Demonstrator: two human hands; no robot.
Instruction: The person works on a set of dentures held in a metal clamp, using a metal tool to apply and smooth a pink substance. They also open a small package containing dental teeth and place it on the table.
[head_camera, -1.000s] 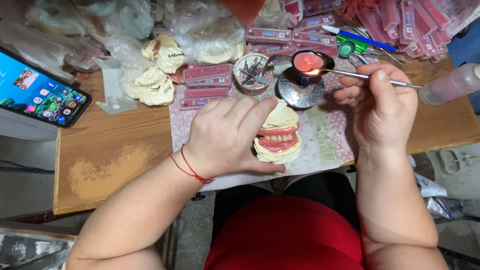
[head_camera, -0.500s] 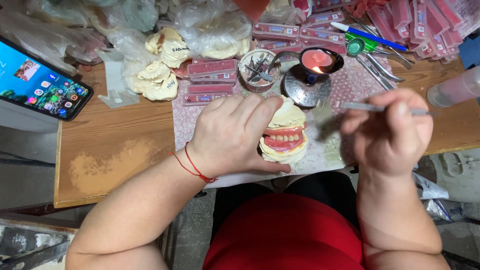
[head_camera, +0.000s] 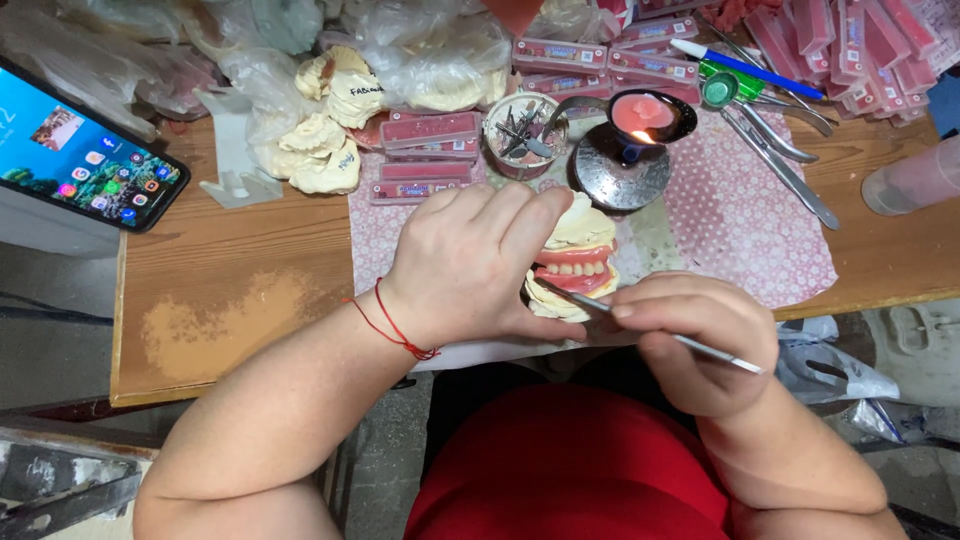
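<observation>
Wax work on a denture model — tool tip at the gum line.

The left hand (head_camera: 470, 265) wraps around the plaster denture model (head_camera: 578, 260) at the near edge of the desk (head_camera: 230, 290), steadying it. The right hand (head_camera: 690, 340) pinches a slim metal tool (head_camera: 660, 332), its tip touching the model's lower pink wax. Judging by this, shaping is under way — the next move calls for a light, steady stroke. A small burner (head_camera: 625, 165) with a wax-filled spoon (head_camera: 650, 115) stands just behind.
</observation>
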